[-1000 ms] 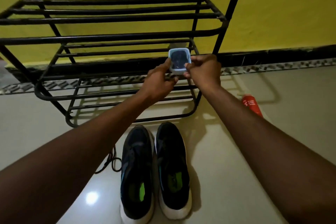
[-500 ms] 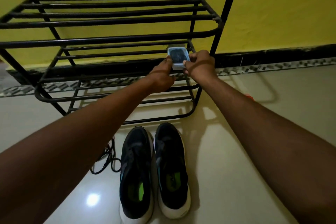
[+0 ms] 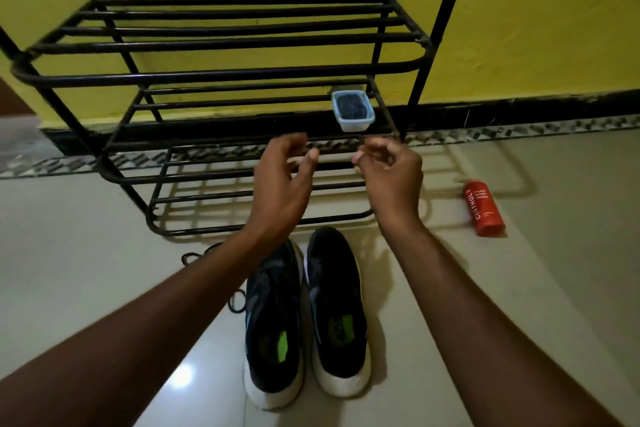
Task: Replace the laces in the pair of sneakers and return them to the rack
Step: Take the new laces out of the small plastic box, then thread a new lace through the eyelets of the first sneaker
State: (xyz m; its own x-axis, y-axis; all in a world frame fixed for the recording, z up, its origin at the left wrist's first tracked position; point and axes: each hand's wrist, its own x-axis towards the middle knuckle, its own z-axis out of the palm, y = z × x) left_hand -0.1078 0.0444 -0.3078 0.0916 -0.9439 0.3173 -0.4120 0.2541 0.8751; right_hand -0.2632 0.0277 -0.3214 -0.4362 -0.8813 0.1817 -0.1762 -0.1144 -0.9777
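In the middle of the frame I see the left hand [image 3: 280, 180] and the right hand [image 3: 391, 177] hanging in the air in front of the black rack [image 3: 221, 73]. Both have loosely bent fingers and hold nothing. Just above them, a small clear container [image 3: 352, 111] stands on the middle shelf, near its right end. Something dark is inside, but I cannot tell what. The pair of sneakers [image 3: 304, 319] stands side by side on the floor [image 3: 86, 253] in the lower centre, with the toes toward the rack. A loose black lace [image 3: 197, 255] lies just left of them. A red bottle [image 3: 485, 208] lies on the floor at the right, well apart from the shoes.
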